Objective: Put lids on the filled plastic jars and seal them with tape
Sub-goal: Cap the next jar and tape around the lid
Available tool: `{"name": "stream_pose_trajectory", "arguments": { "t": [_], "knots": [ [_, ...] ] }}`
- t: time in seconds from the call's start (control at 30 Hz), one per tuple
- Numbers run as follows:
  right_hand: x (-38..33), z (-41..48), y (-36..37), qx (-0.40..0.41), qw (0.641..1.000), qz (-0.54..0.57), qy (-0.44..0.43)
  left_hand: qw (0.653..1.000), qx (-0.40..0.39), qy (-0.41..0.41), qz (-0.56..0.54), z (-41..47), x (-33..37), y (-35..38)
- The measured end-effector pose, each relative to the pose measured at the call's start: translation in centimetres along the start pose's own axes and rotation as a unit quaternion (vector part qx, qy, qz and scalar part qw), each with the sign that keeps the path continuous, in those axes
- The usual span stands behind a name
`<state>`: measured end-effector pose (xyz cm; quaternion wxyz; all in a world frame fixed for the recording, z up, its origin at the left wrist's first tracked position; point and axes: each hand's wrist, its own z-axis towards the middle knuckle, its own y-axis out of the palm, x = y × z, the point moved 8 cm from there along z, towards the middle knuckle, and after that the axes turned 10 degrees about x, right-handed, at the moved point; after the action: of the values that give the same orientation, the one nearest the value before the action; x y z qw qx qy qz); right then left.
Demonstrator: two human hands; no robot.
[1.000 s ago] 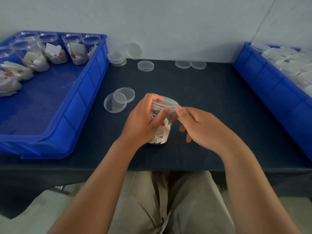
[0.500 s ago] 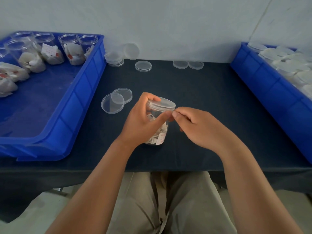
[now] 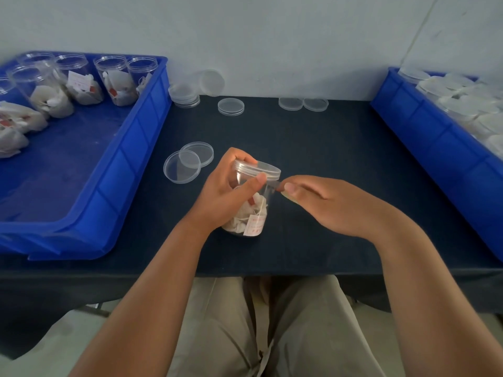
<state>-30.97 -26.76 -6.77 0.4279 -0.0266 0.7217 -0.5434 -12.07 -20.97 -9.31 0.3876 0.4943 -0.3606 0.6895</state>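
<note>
At dark table [image 3: 326,148], left grip [image 3: 226,197] holds jar [image 3: 253,213] lid-up.

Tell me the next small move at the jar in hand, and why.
The left hand grips the jar, its lid is on, and the right hand pinches what looks like clear tape at the rim; so probably draw it round the seam.
</note>
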Motion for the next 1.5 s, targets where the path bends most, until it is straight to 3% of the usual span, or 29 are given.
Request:
{"name": "stream_pose_trajectory", "arguments": {
  "t": [0.2, 0.47, 0.67, 0.8, 0.9, 1.0, 1.17, 1.27, 1.37, 1.5],
  "knots": [
    [1.4, 0.3, -1.5, 0.037, 0.998, -0.047, 0.001, 0.999, -0.029, -0.014, -0.032, 0.3, -0.3, 0.5],
    [2.0, 1.0, 0.0, 0.057, 0.998, -0.017, 0.008, 0.994, -0.076, -0.013, -0.078, -0.1, -0.7, 0.9],
    [0.7, 0.8, 1.2, 0.064, 0.998, -0.006, -0.006, 0.967, -0.141, -0.106, -0.183, -0.5, -2.4, 2.1],
    [-0.1, 0.2, 1.8, 0.112, 0.993, -0.032, -0.016, 0.968, -0.095, -0.161, -0.169, -0.7, -4.0, 1.6],
    [-0.3, -0.3, 1.7, 0.15, 0.988, -0.042, -0.019, 0.993, -0.057, -0.1, -0.02, -0.6, -3.1, 0.5],
    [-0.4, -0.8, 1.6, 0.171, 0.984, -0.046, -0.016, 0.996, 0.0, -0.038, 0.076, -0.6, -1.3, -0.9],
    [-1.8, -1.8, 1.6, 0.213, 0.974, -0.071, -0.028, 0.99, -0.015, -0.094, 0.108, -2.0, -0.3, -0.4],
    [-2.9, -2.3, 2.1, 0.218, 0.972, -0.085, -0.038, 0.984, 0.04, -0.08, 0.152, -2.9, 0.9, 0.1],
    [-2.8, -2.1, 2.2, 0.197, 0.978, -0.065, -0.031, 0.984, 0.092, -0.049, 0.147, -3.3, 1.4, -0.2],
    [-2.1, -1.9, 2.8, 0.068, 0.996, 0.015, -0.056, 0.987, 0.104, -0.061, 0.104, -3.0, 1.1, -1.6]
  ]
}}
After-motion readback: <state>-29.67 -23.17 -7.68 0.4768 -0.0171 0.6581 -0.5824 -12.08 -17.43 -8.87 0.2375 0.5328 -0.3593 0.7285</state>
